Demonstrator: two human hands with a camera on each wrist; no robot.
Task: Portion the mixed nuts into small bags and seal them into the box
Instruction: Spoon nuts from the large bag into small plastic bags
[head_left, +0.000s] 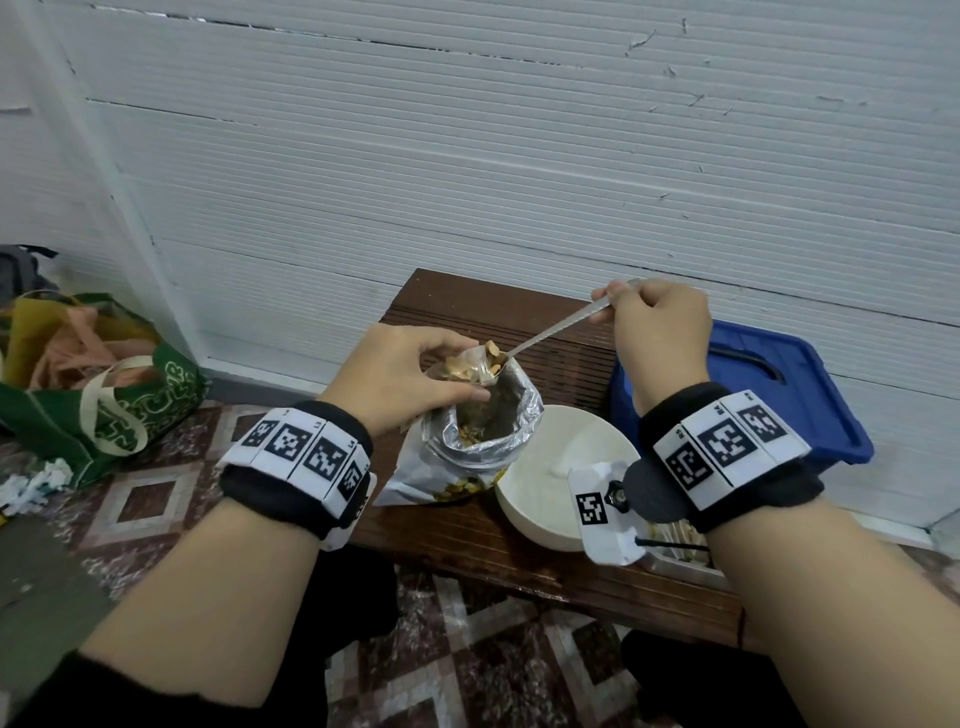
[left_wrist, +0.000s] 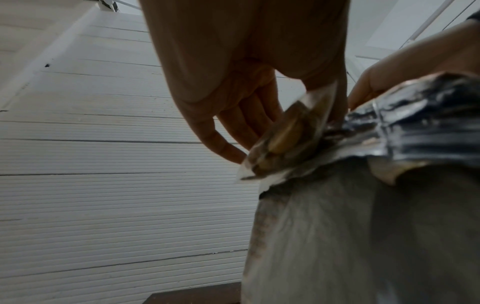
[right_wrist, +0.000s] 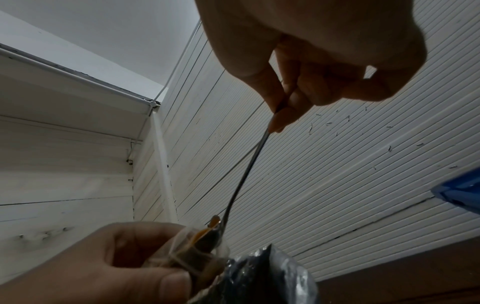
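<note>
My left hand (head_left: 410, 371) pinches a small clear bag (head_left: 470, 366) packed with mixed nuts, held over the mouth of a large foil nut pouch (head_left: 485, 431) standing on the wooden table (head_left: 467, 530). In the left wrist view the small bag (left_wrist: 288, 133) sits between thumb and fingers above the foil pouch (left_wrist: 389, 123). My right hand (head_left: 657, 327) grips the handle of a metal spoon (head_left: 558, 327); its bowl, loaded with nuts, sits at the small bag's opening. The right wrist view shows the spoon (right_wrist: 246, 170) running down into the small bag (right_wrist: 200, 246).
A white bowl (head_left: 558, 457) stands right of the pouch. A blue plastic box with lid (head_left: 779, 384) sits at the table's right. A metal tray (head_left: 680, 556) lies under my right wrist. A green shopping bag (head_left: 98, 384) rests on the tiled floor at left.
</note>
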